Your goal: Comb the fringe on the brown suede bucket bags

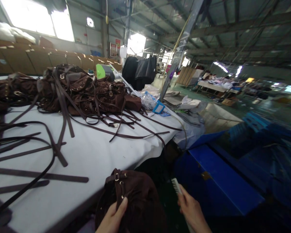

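My left hand (113, 217) grips a dark brown suede bag (133, 199) at the near edge of the white table (92, 152), thumb pressed on the bag's front below its metal rings. My right hand (192, 212) is closed round a pale, ribbed tool that looks like a brush or comb (176, 186), held just right of the bag over the floor. Part of each hand is cut off by the bottom edge.
A heap of brown bags (87, 92) with long loose straps (50, 142) covers the table's far and left parts. Blue metal bins (223, 174) stand to the right. Plastic wrap and a blue card (158, 107) lie at the table's far end; cardboard boxes line the back.
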`<state>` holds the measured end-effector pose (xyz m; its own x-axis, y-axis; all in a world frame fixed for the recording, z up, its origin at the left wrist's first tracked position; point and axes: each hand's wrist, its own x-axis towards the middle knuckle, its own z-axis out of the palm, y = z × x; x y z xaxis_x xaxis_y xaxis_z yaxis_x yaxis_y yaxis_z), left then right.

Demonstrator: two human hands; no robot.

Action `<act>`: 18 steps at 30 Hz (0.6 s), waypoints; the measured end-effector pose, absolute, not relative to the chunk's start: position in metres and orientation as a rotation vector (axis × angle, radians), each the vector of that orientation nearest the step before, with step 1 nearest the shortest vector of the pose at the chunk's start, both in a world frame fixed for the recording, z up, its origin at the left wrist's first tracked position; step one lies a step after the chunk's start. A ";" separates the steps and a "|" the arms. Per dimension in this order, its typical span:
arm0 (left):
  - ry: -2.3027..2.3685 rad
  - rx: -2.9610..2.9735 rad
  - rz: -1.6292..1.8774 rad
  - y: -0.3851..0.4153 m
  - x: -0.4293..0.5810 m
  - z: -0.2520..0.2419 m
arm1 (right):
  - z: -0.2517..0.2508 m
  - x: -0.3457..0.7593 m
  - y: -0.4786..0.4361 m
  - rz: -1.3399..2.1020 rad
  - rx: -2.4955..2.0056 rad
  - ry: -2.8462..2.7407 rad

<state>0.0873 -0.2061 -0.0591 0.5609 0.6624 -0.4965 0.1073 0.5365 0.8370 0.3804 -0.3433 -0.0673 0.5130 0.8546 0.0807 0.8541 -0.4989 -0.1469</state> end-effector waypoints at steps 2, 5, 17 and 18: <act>0.959 0.973 0.385 -0.210 0.099 -0.061 | -0.070 0.337 -0.342 -0.146 -2.315 -1.725; 0.956 1.078 0.386 -0.218 0.106 -0.066 | -0.089 0.279 -0.330 -0.309 -1.995 -2.202; 0.887 1.443 0.504 -0.226 0.099 -0.084 | -0.114 0.304 -0.280 0.114 -2.668 -1.724; 0.897 1.434 0.493 -0.226 0.096 -0.080 | -0.111 0.314 -0.277 0.231 -2.710 -1.530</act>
